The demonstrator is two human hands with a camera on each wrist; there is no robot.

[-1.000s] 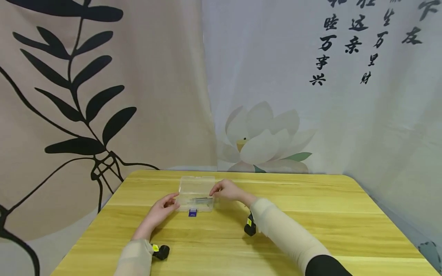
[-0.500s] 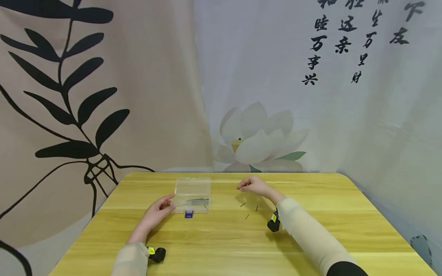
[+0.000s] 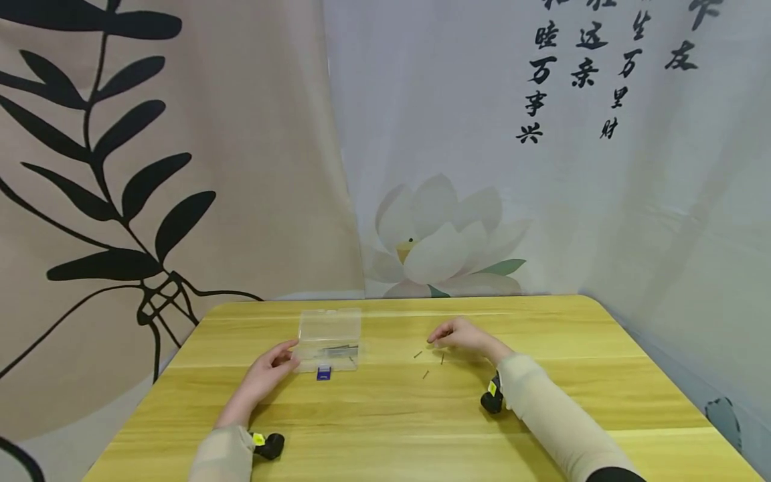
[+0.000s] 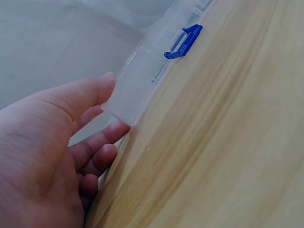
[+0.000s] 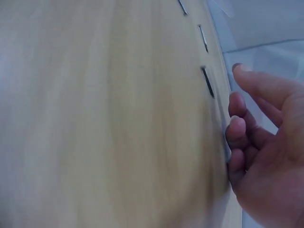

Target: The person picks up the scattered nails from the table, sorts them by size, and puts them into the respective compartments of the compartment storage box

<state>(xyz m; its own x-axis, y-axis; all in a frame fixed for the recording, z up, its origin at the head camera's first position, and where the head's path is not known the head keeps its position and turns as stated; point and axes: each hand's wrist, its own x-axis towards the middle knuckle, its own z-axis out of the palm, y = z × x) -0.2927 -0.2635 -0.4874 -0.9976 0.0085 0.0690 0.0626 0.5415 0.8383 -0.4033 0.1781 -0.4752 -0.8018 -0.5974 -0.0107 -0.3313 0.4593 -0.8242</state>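
Note:
A clear plastic box (image 3: 325,358) with a blue latch (image 3: 324,373) stands with its lid raised toward the back of the table; several thin nails (image 3: 340,349) show in it. At its left end my left hand (image 3: 271,370) grips the corner, thumb on the near wall and fingers behind and below, as the left wrist view shows. My right hand (image 3: 464,335) is low over the table, right of the box, thumb and index finger together. A small dark bit at their tips looks like a nail; most of it is hidden. Three nails (image 5: 208,81) lie loose beside this hand.
The wooden table (image 3: 361,428) has its back edge just behind the box, against a printed curtain (image 3: 289,167). Wrist cameras (image 3: 492,400) hang from both forearms, close above the tabletop.
My right hand has moved from the box's right edge rightward, then down toward the table near the loose nails. My left hand stays on the box. The head view has turned slightly right.

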